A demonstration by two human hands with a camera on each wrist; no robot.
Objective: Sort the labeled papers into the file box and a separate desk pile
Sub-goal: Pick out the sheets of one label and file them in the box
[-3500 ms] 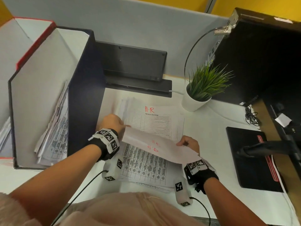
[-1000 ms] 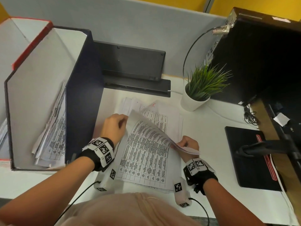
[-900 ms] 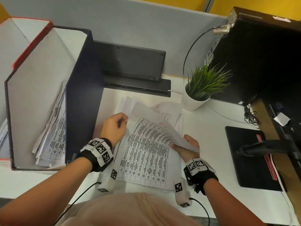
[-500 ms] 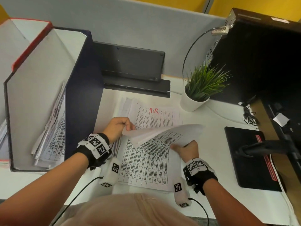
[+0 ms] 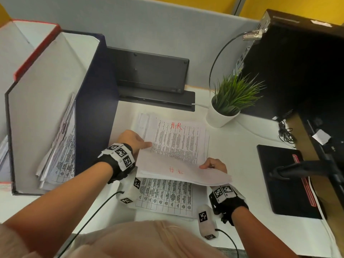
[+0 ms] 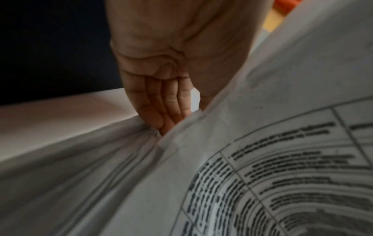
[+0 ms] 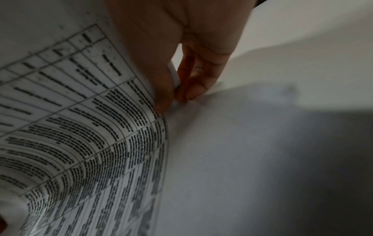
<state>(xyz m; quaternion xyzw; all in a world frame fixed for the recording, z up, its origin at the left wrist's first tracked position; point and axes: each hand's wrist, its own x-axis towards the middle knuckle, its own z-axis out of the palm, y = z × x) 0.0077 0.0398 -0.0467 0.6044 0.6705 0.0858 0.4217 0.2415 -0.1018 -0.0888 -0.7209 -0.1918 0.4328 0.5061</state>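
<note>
Sheet (image 5: 178, 173) is light and floppy: your left hand (image 5: 131, 139) and right hand (image 5: 214, 164) pinch its side edges; support both.

White papers (image 5: 178, 144) are printed with black tabled text and marked "H.R" in red. A navy file box (image 5: 95, 108) is lined grey; green leaves fill a white pot (image 5: 221, 118).
</note>
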